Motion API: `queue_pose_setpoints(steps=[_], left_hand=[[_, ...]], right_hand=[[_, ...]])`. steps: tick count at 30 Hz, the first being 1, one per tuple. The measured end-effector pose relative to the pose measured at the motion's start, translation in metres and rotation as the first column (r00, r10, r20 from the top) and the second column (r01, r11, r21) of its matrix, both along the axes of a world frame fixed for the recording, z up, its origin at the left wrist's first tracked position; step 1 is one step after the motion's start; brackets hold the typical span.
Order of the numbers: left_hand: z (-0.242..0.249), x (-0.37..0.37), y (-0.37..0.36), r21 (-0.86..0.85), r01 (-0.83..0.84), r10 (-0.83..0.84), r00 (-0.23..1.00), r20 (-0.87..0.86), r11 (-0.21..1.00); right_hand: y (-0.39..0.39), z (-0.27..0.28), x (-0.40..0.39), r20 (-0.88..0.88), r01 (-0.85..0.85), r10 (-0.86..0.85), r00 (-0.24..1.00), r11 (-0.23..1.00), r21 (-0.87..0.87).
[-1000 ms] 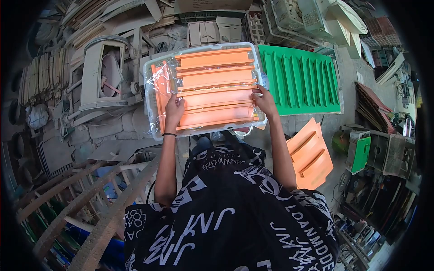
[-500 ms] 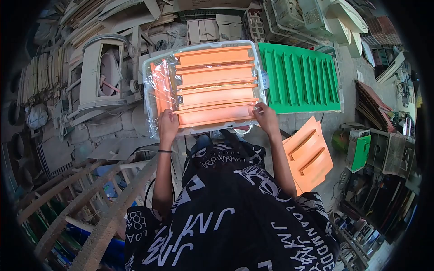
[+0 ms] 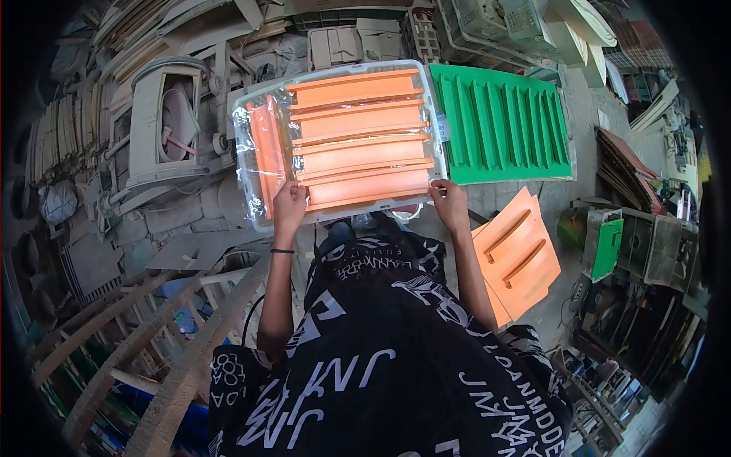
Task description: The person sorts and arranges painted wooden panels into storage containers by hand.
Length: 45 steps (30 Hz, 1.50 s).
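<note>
A pale plastic tray [image 3: 245,183] in front of me holds a row of several orange folded strips [image 3: 358,123], with one more orange strip [image 3: 266,156] set crosswise at the left. Clear plastic film lies around them. My left hand [image 3: 289,204] is closed in a pinch at the left end of the nearest orange strip [image 3: 365,190]. At the right end of that same strip, by the tray's near corner, the fingers of my right hand [image 3: 448,199] are pinched together. The fingertips partly hide the strip's ends.
Right of the tray stands a green panel [image 3: 518,164] with raised ribs. Orange sheets [image 3: 518,263] with two slots lie lower, beside my right arm. A wooden frame with bars [image 3: 175,358] is at my lower left. Crates [image 3: 487,27] and stacked boards fill the back.
The view has shifted slightly, so the tray appears a little higher and further left. Both hands stay at the ends of the nearest orange strip.
</note>
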<state>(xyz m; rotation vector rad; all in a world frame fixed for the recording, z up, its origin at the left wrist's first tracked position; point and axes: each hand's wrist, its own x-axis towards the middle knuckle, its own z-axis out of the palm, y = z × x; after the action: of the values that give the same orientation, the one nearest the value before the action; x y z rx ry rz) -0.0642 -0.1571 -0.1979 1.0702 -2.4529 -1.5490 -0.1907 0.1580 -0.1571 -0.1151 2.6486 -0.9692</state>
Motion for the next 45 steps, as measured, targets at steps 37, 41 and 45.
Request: queue_pose_setpoints(steps=[37, 41, 45], left_hand=[[0.058, 0.08, -0.027, -0.137, -0.468, 0.488, 0.84, 0.236, 0.873], [0.045, 0.078, -0.017, -0.286, -0.372, 0.444, 0.861, 0.249, 0.883], [0.042, 0.071, -0.004, -0.534, -0.133, 0.31, 0.915, 0.258, 0.835]], right_hand=[[0.396, -0.265, 0.043, 0.336, 0.63, -0.819, 0.466, 0.573, 0.524], [0.383, -0.266, 0.047, 0.482, 0.681, -0.783, 0.394, 0.601, 0.419], [0.37, -0.264, 0.04, 0.035, 0.662, -0.955, 0.294, 0.23, 0.713]])
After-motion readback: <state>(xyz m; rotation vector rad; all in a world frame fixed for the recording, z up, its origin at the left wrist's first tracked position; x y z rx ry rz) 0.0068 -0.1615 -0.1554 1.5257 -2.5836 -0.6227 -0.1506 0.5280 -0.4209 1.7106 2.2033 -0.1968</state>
